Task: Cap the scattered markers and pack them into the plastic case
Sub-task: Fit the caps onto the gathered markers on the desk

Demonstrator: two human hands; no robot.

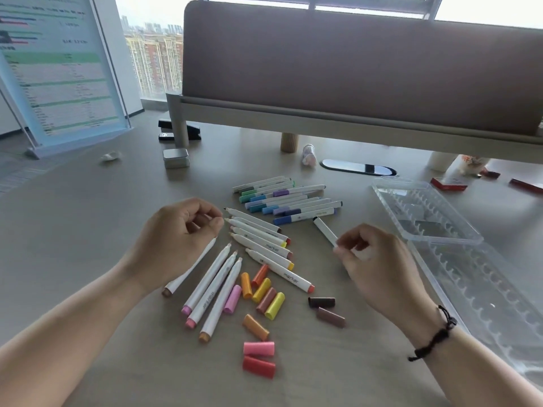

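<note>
Right of the desk's middle, the right hand [371, 259] is pinching one white marker [325, 231] by its near end, the capped black end pointing away toward the sorted bunch. My guess is it's on its way to that bunch or to the case, can't tell which. The left hand [179, 230] hovers over the middle of the desk [88, 230] with fingers loosely curled and fingertips close together; whether it's holding something tiny I can't tell, I see nothing in it.

The layout makes sense to me: the capped markers [288, 199] lie side by side in a neat pile toward the far edge, out of the way, while the uncapped markers [258, 245] fan out right under the hands, tips pointing away or leftward. The loose caps [264, 301] sit just nearer than those, close enough to match colours without reaching. Pink and red caps lie closest to the near edge, two brown ones off to the right.

The plastic case [440, 230] lies open along the right edge, both halves flat, slots bare as far as I can see. There's a decent strip of bare desk between the marker piles and the case, so carrying things over looks easy. The far edge is tighter: a small tin [175, 157], stapler [179, 132] and a divider leg sit there.
</note>
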